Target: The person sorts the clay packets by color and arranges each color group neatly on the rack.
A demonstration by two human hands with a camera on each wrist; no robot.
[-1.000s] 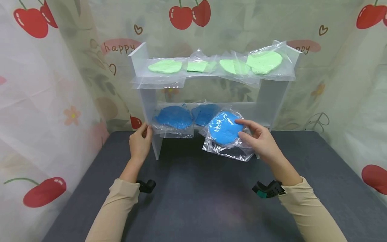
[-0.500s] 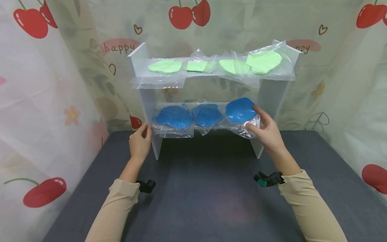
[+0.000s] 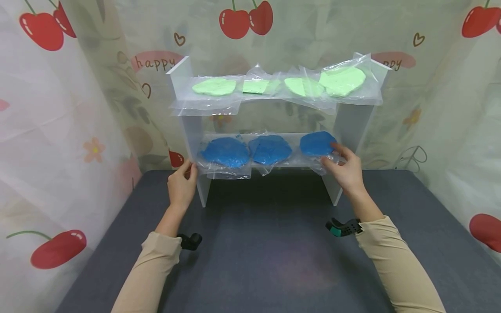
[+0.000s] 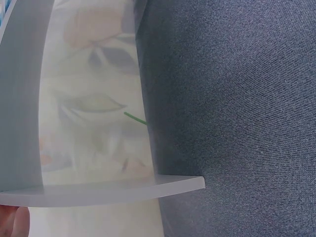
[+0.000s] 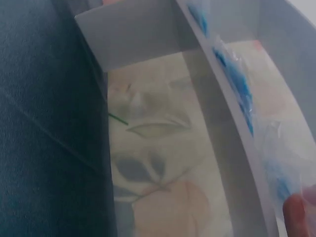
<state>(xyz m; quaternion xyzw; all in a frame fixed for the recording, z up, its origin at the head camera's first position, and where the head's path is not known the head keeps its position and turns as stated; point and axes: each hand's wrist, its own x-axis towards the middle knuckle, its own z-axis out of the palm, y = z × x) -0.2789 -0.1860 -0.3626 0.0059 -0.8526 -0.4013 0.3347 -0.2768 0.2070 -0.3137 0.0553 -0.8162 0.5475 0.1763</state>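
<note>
A white two-tier shelf rack (image 3: 188, 139) stands on the dark table. At its left side panel, my left hand (image 3: 182, 184) holds the front edge between thumb and fingers; in the left wrist view only a bit of finger (image 4: 19, 222) shows beside the panel. My right hand (image 3: 347, 171) pinches the right side of a clear bag with a flat blue clay-like piece (image 3: 317, 144), which lies at the right end of the lower shelf. Two more bagged blue pieces, one at the left (image 3: 226, 152) and one in the middle (image 3: 270, 150), lie on that shelf.
Several bagged light green flat pieces (image 3: 214, 87) line the upper shelf, their bags hanging over its front edge. A cherry-print curtain (image 3: 98, 104) closes off the back and sides. The dark table (image 3: 266, 252) reaches toward me under both forearms.
My right hand has carried the bagged blue piece from in front of the rack up and back onto the lower shelf, then shifted it slightly right. The left hand stays put.
</note>
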